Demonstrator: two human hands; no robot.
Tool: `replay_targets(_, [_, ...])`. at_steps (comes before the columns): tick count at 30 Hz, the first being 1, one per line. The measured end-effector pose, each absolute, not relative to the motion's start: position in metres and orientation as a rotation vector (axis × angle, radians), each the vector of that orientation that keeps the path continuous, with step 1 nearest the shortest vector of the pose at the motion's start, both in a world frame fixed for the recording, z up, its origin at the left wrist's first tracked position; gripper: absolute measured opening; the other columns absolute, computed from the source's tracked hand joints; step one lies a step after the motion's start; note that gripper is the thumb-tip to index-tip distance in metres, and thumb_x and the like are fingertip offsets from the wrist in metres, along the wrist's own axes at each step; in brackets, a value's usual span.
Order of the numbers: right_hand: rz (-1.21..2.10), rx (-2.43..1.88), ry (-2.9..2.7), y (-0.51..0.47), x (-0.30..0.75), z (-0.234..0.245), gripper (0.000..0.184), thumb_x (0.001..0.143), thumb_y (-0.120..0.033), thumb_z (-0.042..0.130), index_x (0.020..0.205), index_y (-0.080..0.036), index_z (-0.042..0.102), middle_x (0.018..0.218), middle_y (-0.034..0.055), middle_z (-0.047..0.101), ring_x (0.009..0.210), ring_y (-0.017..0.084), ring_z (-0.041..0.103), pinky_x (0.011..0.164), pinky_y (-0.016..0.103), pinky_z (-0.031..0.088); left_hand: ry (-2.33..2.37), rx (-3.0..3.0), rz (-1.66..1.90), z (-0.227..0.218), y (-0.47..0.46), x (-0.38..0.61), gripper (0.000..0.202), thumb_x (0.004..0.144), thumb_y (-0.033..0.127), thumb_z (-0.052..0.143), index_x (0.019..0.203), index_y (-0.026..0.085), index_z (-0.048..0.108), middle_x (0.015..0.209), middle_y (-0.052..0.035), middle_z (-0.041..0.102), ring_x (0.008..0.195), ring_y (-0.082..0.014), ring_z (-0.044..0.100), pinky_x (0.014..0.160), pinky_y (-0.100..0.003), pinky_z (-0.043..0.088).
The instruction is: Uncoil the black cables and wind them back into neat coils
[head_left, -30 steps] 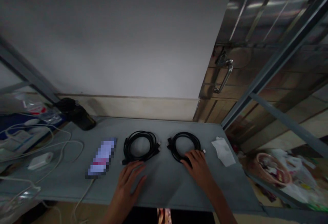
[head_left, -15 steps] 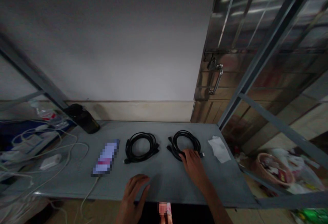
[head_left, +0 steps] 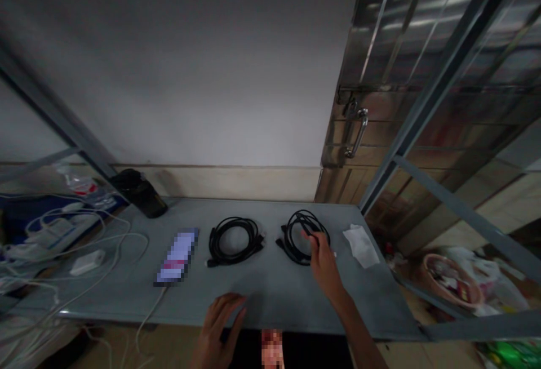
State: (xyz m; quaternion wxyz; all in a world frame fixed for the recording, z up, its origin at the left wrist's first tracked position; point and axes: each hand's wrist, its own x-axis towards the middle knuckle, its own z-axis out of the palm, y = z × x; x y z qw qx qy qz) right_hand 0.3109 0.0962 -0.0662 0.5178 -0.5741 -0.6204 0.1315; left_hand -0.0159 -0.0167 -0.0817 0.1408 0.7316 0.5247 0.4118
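Note:
Two coiled black cables lie on a grey table [head_left: 270, 296]. My right hand [head_left: 322, 257] is closed in a pinch on the right cable coil [head_left: 301, 231], and the coil's near side is lifted off the table. The left cable coil [head_left: 233, 239] lies flat and untouched. My left hand [head_left: 220, 324] rests at the table's near edge with its fingers stretched out and nothing in it.
A phone [head_left: 177, 255] lies left of the coils, with a white cord running off the edge. A crumpled white tissue [head_left: 361, 245] sits at the right. A black bottle [head_left: 139, 191] lies at the back left. White chargers and cords [head_left: 63, 245] clutter the far left. A metal door frame [head_left: 422, 104] stands on the right.
My right hand has gone from lying flat on the right coil to pinching and raising part of it. My left hand has drawn back to the table's near edge.

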Motion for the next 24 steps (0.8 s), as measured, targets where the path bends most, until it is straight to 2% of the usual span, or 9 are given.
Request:
replay_targets(3, [0.380,-1.328,-1.406,0.086,0.312,-0.035,0.034,0.123,-0.050,0.034,0.118,-0.025,0.056,0.111,0.0098,0.082,0.096,0.022,0.080,0.089,0.039,0.063,1.526,2.078,1.159,-0.081,-0.016,-0.016,0.026,0.106,0.049,0.071,0.125,0.038,0.085,0.122,-0.0090,0.086,0.115,-0.0303,0.083,0.106,-0.043,0.069])
replay_targets(7, [0.439,-1.207,-1.275,0.065,0.311,0.017,0.029,0.122,-0.050,0.043,0.115,-0.026,0.056,0.088,0.0000,0.072,0.076,0.018,0.068,0.076,0.033,0.057,1.514,1.987,1.131,-0.079,-0.010,-0.012,0.028,0.105,0.050,0.072,0.125,0.036,0.086,0.125,-0.0099,0.086,0.118,-0.0316,0.083,0.107,-0.045,0.069])
replay_targets(11, [0.391,-1.118,-1.170,0.040,0.308,0.063,0.028,0.122,-0.051,0.047,0.111,-0.027,0.056,0.076,-0.0052,0.059,0.067,0.016,0.057,0.066,0.030,0.048,1.490,1.767,1.079,-0.074,-0.004,0.003,0.037,0.104,0.052,0.073,0.135,0.035,0.081,0.139,-0.0117,0.083,0.133,-0.0363,0.078,0.117,-0.057,0.062])
replay_targets(13, [0.382,-1.100,-1.147,0.029,0.305,0.076,0.028,0.122,-0.050,0.048,0.109,-0.027,0.056,0.075,-0.0053,0.057,0.067,0.015,0.055,0.066,0.029,0.045,1.438,1.598,1.111,-0.069,-0.002,0.015,0.049,0.102,0.055,0.075,0.146,0.033,0.075,0.152,-0.0140,0.077,0.143,-0.0386,0.072,0.122,-0.061,0.056])
replay_targets(16, [0.436,-1.076,-1.125,0.016,0.298,0.079,0.027,0.123,-0.047,0.047,0.108,-0.027,0.056,0.076,-0.0054,0.057,0.067,0.014,0.053,0.066,0.028,0.044,1.204,1.317,1.242,-0.052,0.000,0.038,0.069,0.101,0.058,0.076,0.163,0.032,0.061,0.163,-0.0181,0.068,0.147,-0.0395,0.068,0.126,-0.059,0.053])
replay_targets(18, [0.490,-1.068,-1.119,0.010,0.292,0.072,0.025,0.123,-0.045,0.047,0.108,-0.027,0.057,0.076,-0.0057,0.057,0.067,0.014,0.053,0.066,0.027,0.045,1.008,1.173,1.267,-0.035,0.000,0.051,0.072,0.102,0.059,0.075,0.167,0.032,0.057,0.163,-0.0193,0.068,0.147,-0.0409,0.069,0.124,-0.058,0.055])
replay_targets(24, [0.674,-1.129,-1.157,-0.001,0.276,0.038,0.028,0.123,-0.045,0.044,0.107,-0.027,0.058,0.075,-0.0059,0.056,0.064,0.013,0.054,0.062,0.024,0.046,0.902,0.848,1.225,0.014,-0.007,0.069,0.063,0.101,0.057,0.078,0.158,0.033,0.067,0.155,-0.0187,0.074,0.141,-0.0456,0.072,0.116,-0.062,0.060])
